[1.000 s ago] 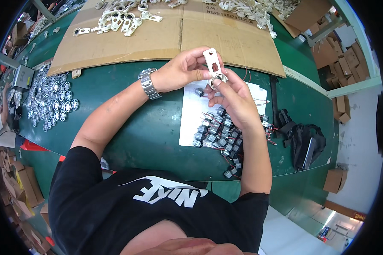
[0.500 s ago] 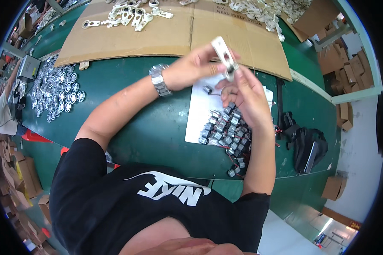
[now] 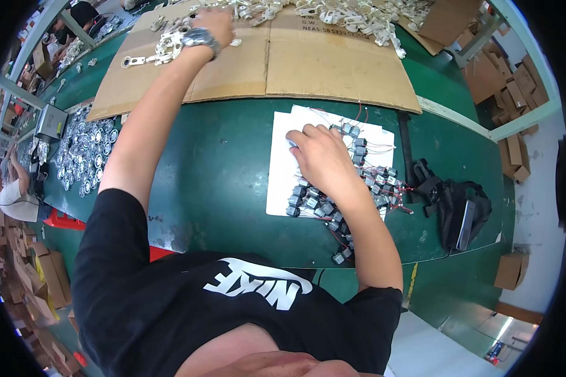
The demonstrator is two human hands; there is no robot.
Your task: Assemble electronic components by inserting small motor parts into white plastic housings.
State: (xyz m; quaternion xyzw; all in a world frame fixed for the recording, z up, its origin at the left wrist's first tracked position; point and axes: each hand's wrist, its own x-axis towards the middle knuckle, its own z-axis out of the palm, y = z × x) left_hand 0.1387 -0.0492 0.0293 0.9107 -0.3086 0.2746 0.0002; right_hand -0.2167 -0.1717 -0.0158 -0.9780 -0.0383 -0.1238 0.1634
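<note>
My left hand (image 3: 212, 28), a metal watch (image 3: 201, 41) on its wrist, is stretched far out over a heap of white plastic parts (image 3: 168, 47) on the cardboard. Its fingers are blurred, so I cannot tell what they hold. My right hand (image 3: 322, 157) is low over a white sheet (image 3: 279, 182), palm down. Its thumb and bent fingers close on a small motor (image 3: 291, 142) at the left edge of the sheet, mostly hidden by the fingertips. More small silver-and-black motors (image 3: 324, 207) with red wires lie around and beneath this hand.
Flat cardboard (image 3: 245, 75) covers the far side of the green table (image 3: 220, 169). Shiny round metal parts (image 3: 85, 151) are heaped at left beside a grey box (image 3: 50, 122). A black bag (image 3: 462, 210) lies at right. Another person (image 3: 12, 188) sits at far left.
My hands have parted. The white plastic part they held together is no longer seen in them. The left hand went up and left to the plastic heap; the right came down to the motors.
</note>
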